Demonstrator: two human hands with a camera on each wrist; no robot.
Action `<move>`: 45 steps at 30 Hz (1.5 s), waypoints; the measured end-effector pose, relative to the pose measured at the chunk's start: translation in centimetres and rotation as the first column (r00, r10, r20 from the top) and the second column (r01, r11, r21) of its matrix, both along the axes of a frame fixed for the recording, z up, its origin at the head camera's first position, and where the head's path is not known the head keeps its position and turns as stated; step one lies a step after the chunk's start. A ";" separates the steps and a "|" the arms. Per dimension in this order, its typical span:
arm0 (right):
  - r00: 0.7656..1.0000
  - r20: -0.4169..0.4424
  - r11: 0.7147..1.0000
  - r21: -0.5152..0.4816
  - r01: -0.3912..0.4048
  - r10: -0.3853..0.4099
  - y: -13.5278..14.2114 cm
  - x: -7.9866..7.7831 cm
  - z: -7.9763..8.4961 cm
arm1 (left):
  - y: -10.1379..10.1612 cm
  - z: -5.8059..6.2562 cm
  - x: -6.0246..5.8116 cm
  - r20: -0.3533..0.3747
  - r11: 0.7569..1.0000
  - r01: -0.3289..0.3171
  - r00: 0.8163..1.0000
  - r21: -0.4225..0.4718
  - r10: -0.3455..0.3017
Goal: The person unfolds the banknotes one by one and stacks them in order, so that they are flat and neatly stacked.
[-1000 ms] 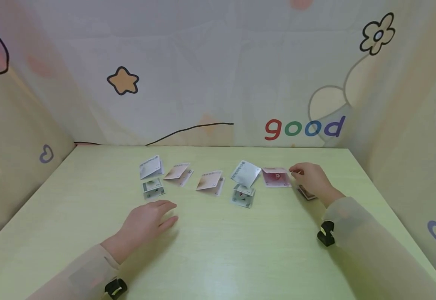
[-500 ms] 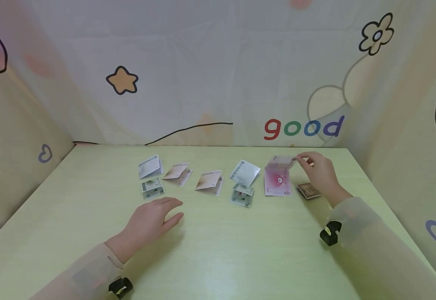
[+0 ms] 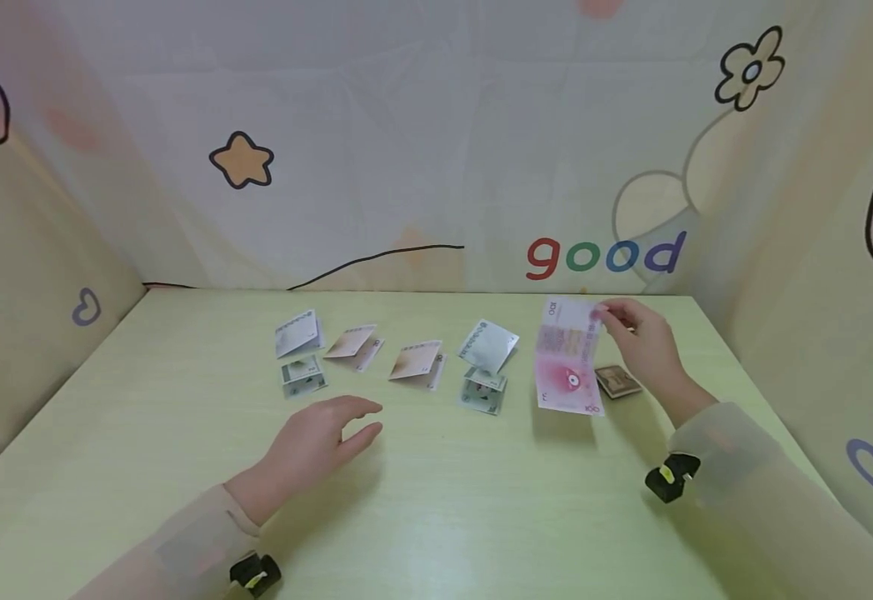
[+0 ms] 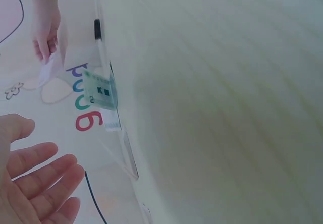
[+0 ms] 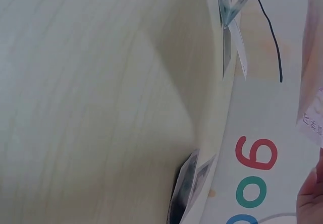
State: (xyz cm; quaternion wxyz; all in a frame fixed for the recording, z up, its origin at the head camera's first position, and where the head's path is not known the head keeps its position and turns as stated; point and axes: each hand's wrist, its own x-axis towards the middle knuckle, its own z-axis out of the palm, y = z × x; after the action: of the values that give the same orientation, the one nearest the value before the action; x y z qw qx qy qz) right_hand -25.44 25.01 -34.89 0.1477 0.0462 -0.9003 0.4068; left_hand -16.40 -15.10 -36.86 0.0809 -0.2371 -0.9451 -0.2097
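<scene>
A pink 100 banknote, creased across its middle, hangs unfolded above the table at the right. My right hand pinches it at its upper right corner. In the right wrist view only a strip of the note and part of the hand show, at the right edge. Over the table, left of the middle, my left hand hovers holding nothing, its fingers apart from the thumb; the left wrist view shows its fingers loosely bent. A folded brown note lies just right of the pink one.
Several folded banknotes lie in a row: a bluish-white note and green note at left, two brownish notes in the middle, then another whitish note overlapping a green note. A printed cloth stands behind the table.
My right hand has lifted the pink banknote off the table, and it has unfolded from half-folded to nearly flat. The left hand has drifted slightly right.
</scene>
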 end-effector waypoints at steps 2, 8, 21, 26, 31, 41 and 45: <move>0.999 0.032 1.000 -0.005 -0.025 0.025 -0.1 0.2 0.0 | 0.3 0.1 -0.1 0.027 0.999 0.006 1.000 0.040 -0.007; 0.991 0.079 0.994 0.014 -0.109 0.108 -0.8 0.8 -0.3 | 1.3 0.2 -0.2 0.062 0.994 0.041 0.997 0.097 -0.047; 0.946 0.213 0.968 0.001 -0.252 0.246 -2.8 2.0 -1.5 | 3.2 -0.3 -0.6 0.201 0.969 0.076 0.972 0.235 -0.125; 0.932 0.216 0.954 0.014 -0.301 0.291 -3.7 2.7 -1.7 | 4.6 -0.3 -0.8 0.258 0.943 0.079 0.952 0.323 -0.168; 0.917 0.213 0.936 0.026 -0.350 0.337 -4.8 3.2 -2.0 | 5.2 -0.4 -0.7 0.321 0.923 0.043 0.930 0.383 -0.177; 0.855 0.231 0.878 0.006 -0.478 0.464 -6.9 4.0 -2.5 | 6.0 -0.8 -1.4 0.455 0.873 -0.006 0.855 0.489 -0.249; 0.809 0.215 0.830 -0.014 -0.557 0.547 -8.0 4.0 -2.8 | 6.3 -0.5 -1.6 0.490 0.854 -0.024 0.827 0.520 -0.276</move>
State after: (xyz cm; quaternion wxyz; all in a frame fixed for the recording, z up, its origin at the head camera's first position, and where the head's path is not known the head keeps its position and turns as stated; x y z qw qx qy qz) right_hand -21.39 17.05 -37.66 -0.0739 0.2659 -0.8683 0.4121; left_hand -17.97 -8.84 -37.39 -0.1486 -0.2016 -0.8208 -0.5134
